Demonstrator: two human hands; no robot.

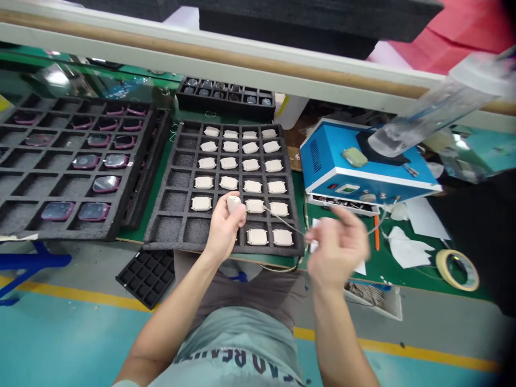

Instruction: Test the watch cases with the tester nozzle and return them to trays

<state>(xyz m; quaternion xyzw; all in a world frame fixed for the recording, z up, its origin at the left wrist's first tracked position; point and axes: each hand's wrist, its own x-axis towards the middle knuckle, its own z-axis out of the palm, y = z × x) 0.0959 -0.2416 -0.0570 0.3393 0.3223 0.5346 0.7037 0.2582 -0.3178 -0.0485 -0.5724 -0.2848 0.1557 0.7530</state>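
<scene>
Green workbench (pixel 403 263) with black foam compartment tray (pixel 177 215): left hand (pixel 223 228) grips a small white rounded casing (pixel 233 202) above the tray's lower rows, blurred right hand (pixel 336 244) pinches thin metal probe (pixel 282 220) near it; probing step, aim needs care

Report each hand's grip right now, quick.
Left hand: closed on a white casing, over the foam tray.
Right hand: blurred; seems to pinch a thin metal tool, grip unclear.
</scene>
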